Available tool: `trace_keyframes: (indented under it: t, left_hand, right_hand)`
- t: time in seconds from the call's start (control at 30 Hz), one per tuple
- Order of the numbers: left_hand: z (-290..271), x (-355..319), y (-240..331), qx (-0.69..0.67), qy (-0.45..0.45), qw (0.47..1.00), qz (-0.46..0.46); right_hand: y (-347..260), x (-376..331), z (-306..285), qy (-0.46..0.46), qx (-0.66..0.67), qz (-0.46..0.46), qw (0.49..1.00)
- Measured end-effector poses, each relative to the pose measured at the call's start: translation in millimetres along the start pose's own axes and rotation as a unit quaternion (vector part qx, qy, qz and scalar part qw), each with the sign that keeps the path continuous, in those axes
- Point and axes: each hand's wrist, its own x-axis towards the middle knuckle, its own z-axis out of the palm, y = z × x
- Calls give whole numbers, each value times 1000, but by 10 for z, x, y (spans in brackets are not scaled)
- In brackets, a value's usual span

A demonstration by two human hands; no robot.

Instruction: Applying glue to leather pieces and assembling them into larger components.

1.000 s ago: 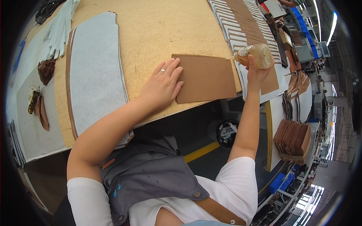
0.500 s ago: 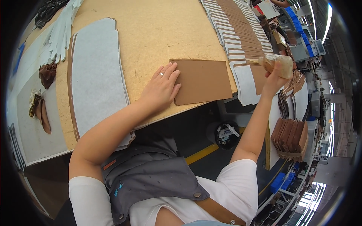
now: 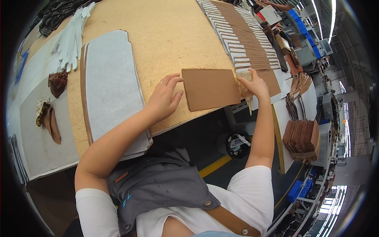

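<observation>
A flat brown leather-like panel (image 3: pixel 211 90) lies near the front edge of the table. My left hand (image 3: pixel 162 96) is at its left side, fingers apart and holding nothing, with the fingertips close to the panel's edge. In my right hand (image 3: pixel 256 85) is a cloudy, translucent squeeze bottle (image 3: pixel 244 81) with a brownish tint, held just past the panel's right edge. The bottle's thin pointed nozzle (image 3: pixel 250 107) points down toward me. Beyond the bottle, overlapped brown-and-white pieces (image 3: pixel 246 37) run in a long row up the table.
A stack of large white-faced sheets (image 3: pixel 112 75) lies to the left. White strips (image 3: pixel 73 37) and crumpled brown scraps (image 3: pixel 58 83) are farther left. Below the table's edge stands a round bin (image 3: pixel 238 145) with litter. Bundled brown pieces (image 3: pixel 302 138) sit on the right-hand surface.
My right hand has come left and lower with the bottle, whose nozzle has swung from pointing left to pointing down. My left hand has lifted back from the panel's edge.
</observation>
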Motion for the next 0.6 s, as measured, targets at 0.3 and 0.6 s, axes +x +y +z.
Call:
trace_keyframes:
  t: [0.3, 0.6]
  left_hand:
    - [-376, -346, -17, 18, 7, 999, -36]
    - [-512, -491, 115, 16, -16, 999, -30]
  right_hand:
    - [-589, -376, -18, 177, -74, -33, 981]
    - [-1456, -550, 601, 1, 38, -286, 957]
